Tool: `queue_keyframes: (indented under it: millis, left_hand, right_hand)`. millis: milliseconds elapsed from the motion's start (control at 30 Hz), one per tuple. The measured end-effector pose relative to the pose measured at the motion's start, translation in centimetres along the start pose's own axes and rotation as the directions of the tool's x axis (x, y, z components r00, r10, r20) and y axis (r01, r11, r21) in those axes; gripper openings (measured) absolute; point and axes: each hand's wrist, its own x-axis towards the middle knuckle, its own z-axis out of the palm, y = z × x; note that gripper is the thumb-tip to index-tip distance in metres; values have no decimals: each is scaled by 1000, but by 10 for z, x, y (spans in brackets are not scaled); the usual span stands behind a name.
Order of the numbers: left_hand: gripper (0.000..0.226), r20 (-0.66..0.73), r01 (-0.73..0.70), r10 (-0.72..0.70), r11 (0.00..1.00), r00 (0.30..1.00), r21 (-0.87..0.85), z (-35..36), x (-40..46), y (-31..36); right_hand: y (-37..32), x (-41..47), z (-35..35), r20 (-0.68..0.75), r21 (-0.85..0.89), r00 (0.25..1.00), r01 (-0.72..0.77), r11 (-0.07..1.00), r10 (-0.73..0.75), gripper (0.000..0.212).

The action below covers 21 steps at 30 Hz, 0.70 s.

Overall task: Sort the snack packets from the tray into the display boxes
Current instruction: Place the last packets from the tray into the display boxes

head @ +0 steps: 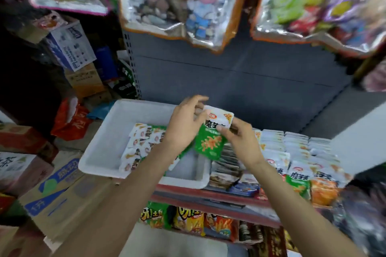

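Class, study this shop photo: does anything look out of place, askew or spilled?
Nothing is spilled or damaged. Both hands, left hand and right hand, hold a green packet above the white tray.

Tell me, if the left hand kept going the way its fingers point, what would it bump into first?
Probably the grey back panel of the shelf. The left hand points up and away over the white tray, and nothing else shows ahead of its fingertips, though depth is hard to judge.

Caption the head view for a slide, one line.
Both hands, left hand and right hand, hold a green-and-white snack packet above the white tray beside rows of shelved packets.
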Motion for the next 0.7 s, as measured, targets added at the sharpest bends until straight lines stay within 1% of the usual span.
queue_keyframes:
  millis: [67,133,167,233,267,333,400,467,533,600,700]
  left_hand:
    - [33,33,59,-60,998,998,28,35,2,16]
    - [35,128,56,-68,994,989,93,70,0,28]
    - [37,196,21,-49,989,979,144,87,-3,34]
    - [41,350,-103,10,963,937,248,117,-12,48]
    - [44,420,-169,36,943,907,285,129,-16,53]
    - [53,512,-279,46,879,858,388,150,-24,60]
    - [61,534,-349,14,772,845,531,166,-29,64]
    - [61,528,-373,-14,693,849,617,177,-31,65]
    - [59,544,-390,-35,659,838,643,185,-34,66]
    - [57,565,-412,-56,626,823,662,189,-35,65]
    - [53,567,-414,-83,599,820,686,192,-35,64]
  right_hand:
    - [7,-9,-38,-113,47,993,-12,999,17,18]
    - [18,-18,-75,-220,95,975,-16,995,36,21]
    - [21,-23,-91,-266,117,962,-28,993,58,21]
    - [30,-32,-122,-337,139,937,-51,989,95,24]
    - [34,-37,-135,-368,130,925,-52,990,97,28]
    - [46,-47,-158,-416,48,907,-55,997,70,41]
    - [59,-57,-177,-427,-67,903,-91,994,54,45]
    - [72,-65,-192,-432,-142,900,-129,981,56,42]
    - [83,-71,-202,-416,-194,906,-166,967,72,38]
    - [92,-75,-206,-371,-245,923,-199,949,98,35]
    - [105,-75,-206,-248,-404,966,-167,900,68,30]
